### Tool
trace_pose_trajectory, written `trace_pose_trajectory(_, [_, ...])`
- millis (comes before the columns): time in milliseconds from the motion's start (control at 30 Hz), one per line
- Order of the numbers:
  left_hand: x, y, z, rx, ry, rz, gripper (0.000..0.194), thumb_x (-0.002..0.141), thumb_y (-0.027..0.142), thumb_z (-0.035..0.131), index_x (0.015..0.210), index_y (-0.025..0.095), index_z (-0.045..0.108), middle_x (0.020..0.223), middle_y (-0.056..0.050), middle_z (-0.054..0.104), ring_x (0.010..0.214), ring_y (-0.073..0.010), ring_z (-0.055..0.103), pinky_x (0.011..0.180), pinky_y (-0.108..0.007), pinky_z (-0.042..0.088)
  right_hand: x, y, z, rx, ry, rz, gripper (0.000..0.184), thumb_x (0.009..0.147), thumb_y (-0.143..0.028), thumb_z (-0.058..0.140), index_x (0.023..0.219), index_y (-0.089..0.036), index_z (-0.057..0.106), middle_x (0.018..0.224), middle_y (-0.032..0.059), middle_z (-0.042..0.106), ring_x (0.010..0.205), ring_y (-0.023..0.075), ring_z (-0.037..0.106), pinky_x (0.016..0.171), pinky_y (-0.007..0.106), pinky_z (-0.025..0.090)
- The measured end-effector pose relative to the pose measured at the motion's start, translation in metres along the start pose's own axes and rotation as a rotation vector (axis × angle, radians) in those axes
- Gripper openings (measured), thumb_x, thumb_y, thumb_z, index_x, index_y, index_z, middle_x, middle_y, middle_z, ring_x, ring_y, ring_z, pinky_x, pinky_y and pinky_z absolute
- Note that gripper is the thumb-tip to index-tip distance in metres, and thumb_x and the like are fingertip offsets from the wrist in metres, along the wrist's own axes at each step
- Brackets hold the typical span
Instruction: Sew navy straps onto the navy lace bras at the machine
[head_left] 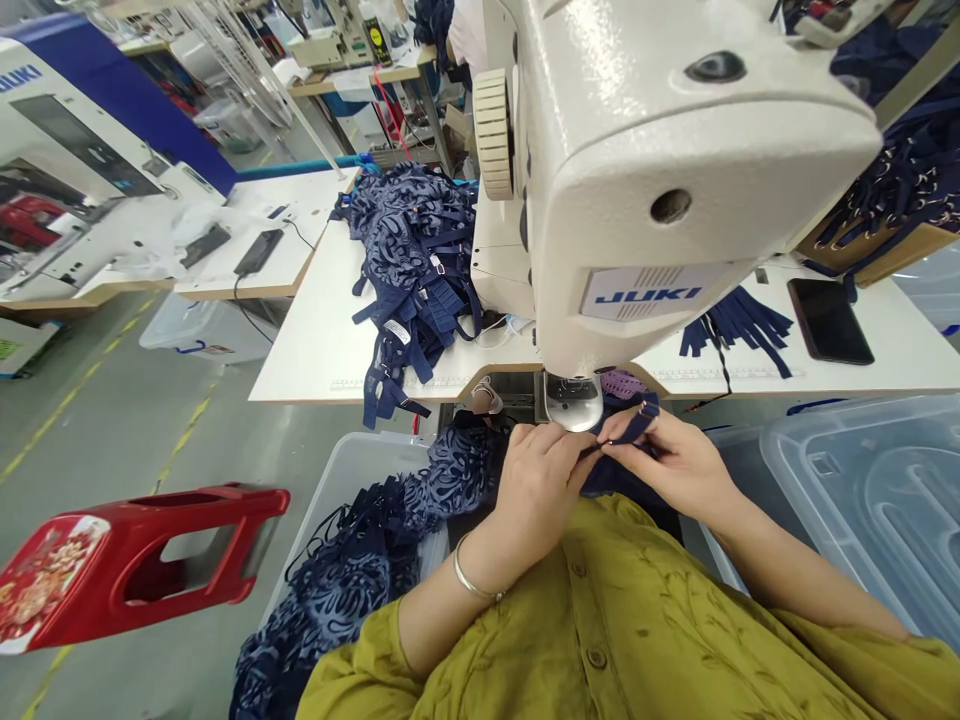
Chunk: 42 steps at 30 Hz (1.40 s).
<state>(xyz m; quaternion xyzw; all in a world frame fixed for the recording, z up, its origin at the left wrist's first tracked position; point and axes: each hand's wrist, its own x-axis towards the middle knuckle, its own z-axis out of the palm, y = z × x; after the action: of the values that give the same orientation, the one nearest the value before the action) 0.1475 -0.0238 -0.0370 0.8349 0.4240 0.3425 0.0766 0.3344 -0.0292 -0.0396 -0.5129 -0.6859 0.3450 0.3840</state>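
Observation:
My left hand, with a bangle at the wrist, is closed in a pinch just below the sewing machine's rounded metal arm end. My right hand pinches a narrow navy strap, which loops up over its fingers. Both sets of fingertips meet at the strap's lower end, and the exact grip there is partly hidden. Dark blue fabric hangs behind and below the hands. Patterned navy bras spill to the left of my left hand, down into a clear bin.
A pile of navy bras lies on the white table. Cut navy straps and a black phone lie on its right side. A red stool stands left; a clear plastic lid is at right.

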Motion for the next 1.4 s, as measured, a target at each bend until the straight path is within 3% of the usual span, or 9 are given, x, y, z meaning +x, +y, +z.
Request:
trace_pose_trajectory(100, [0.001,-0.003,-0.004,0.118,0.060,-0.060,0.017,0.092,0.031,0.058,0.104,0.020,0.064,0.089,-0.005,0.067,0.086,-0.0186,0.062,0.078,-0.033,0.041,0.013,-0.002,0.005,0.108,0.014,0.175,0.017,0.085,-0.038,0.062,0.091,-0.022,0.063,0.078,0.0015,0.064,0.068,0.0161,0.059,0.062,0.028,0.049])
trace_pose_trajectory(200, [-0.003,-0.011,-0.003,0.245,0.183,0.106,0.029,0.090,0.027,0.062,0.118,0.020,0.061,0.113,-0.009,0.068,0.108,-0.0213,0.060,0.094,-0.035,0.038,0.026,0.000,0.013,0.104,0.056,0.180,0.015,0.084,-0.036,0.062,0.087,-0.022,0.060,0.069,-0.0013,0.055,0.063,0.0141,0.051,0.060,0.027,0.045])
trace_pose_trajectory(267, [-0.008,-0.017,0.001,0.283,0.104,0.285,0.033,0.091,0.023,0.060,0.124,0.019,0.058,0.118,-0.007,0.068,0.114,-0.0190,0.059,0.099,-0.033,0.036,0.030,0.003,0.018,0.078,0.084,0.151,0.013,0.084,-0.034,0.061,0.082,-0.022,0.058,0.067,-0.0023,0.050,0.063,0.0142,0.049,0.061,0.027,0.043])
trace_pose_trajectory(333, [-0.011,-0.022,0.006,0.296,-0.006,0.342,0.037,0.093,0.022,0.057,0.129,0.016,0.055,0.121,-0.007,0.067,0.118,-0.0179,0.058,0.101,-0.032,0.035,0.032,0.006,0.022,0.113,0.088,0.143,0.012,0.085,-0.033,0.059,0.085,-0.022,0.055,0.068,-0.0031,0.046,0.063,0.0143,0.047,0.062,0.028,0.042])
trace_pose_trajectory(467, [-0.013,-0.030,0.013,0.265,-0.038,0.272,0.040,0.093,0.023,0.055,0.133,0.019,0.052,0.121,-0.007,0.068,0.120,-0.0182,0.057,0.095,-0.033,0.037,0.035,0.014,0.026,0.322,0.096,0.185,0.021,0.084,-0.035,0.060,0.097,-0.025,0.047,0.069,-0.0057,0.039,0.061,0.0131,0.042,0.060,0.026,0.041])
trace_pose_trajectory(600, [-0.007,-0.030,0.012,0.214,-0.054,0.243,0.034,0.093,0.023,0.055,0.127,0.022,0.057,0.118,-0.005,0.069,0.118,-0.0190,0.058,0.092,-0.033,0.037,0.042,0.022,0.025,0.402,0.120,0.240,0.021,0.082,-0.038,0.061,0.087,-0.024,0.047,0.071,-0.0046,0.042,0.064,0.0126,0.043,0.061,0.025,0.043])
trace_pose_trajectory(933, [0.004,-0.022,0.010,0.204,-0.078,0.129,0.032,0.095,0.025,0.053,0.126,0.024,0.057,0.125,-0.003,0.066,0.121,-0.0206,0.055,0.092,-0.039,0.032,0.073,0.022,0.009,0.163,0.079,0.192,0.009,0.082,-0.030,0.055,0.083,-0.021,0.056,0.077,0.0017,0.061,0.079,0.0194,0.059,0.082,0.035,0.048])
trace_pose_trajectory(1100, [0.007,-0.018,0.012,0.249,-0.068,0.102,0.033,0.096,0.027,0.051,0.127,0.022,0.056,0.127,-0.004,0.064,0.121,-0.0216,0.054,0.090,-0.040,0.032,0.087,0.014,0.005,0.049,0.093,0.121,0.012,0.076,-0.026,0.054,0.083,-0.020,0.063,0.076,0.0038,0.067,0.078,0.0229,0.061,0.083,0.039,0.048])
trace_pose_trajectory(1400, [0.009,-0.013,0.015,0.317,-0.040,0.068,0.038,0.092,0.028,0.052,0.129,0.019,0.055,0.123,-0.005,0.065,0.119,-0.0224,0.055,0.089,-0.040,0.033,0.092,0.024,0.009,-0.080,0.152,0.076,0.014,0.078,-0.025,0.055,0.077,-0.019,0.067,0.062,0.0042,0.067,0.084,0.0260,0.064,0.083,0.039,0.050])
